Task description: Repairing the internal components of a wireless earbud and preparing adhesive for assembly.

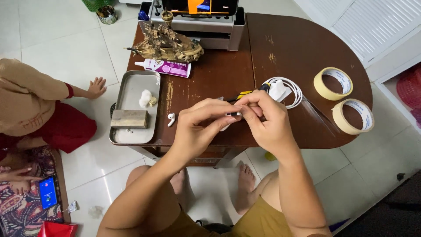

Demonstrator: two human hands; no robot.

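Both hands meet above the near edge of the dark wooden table [219, 79]. The left hand [197, 127] and right hand [265, 120] pinch a small white object [232, 115] between their fingertips; most of it is hidden, so its kind cannot be told. Bare wood lies open beyond the hands toward the far rim. Just left, a white earbud [171, 119] lies beside a metal tray [131, 87] holding a wooden block [129, 118] and cotton. Just behind the right hand sit a coiled white cable [294, 90] and a yellow-handled tool [243, 93], partly covered. Two tape rolls [333, 83] rest at right. Farther back stand a glue tube [169, 67], a model ship [166, 44] and a grey box [210, 30], cut off at the top.
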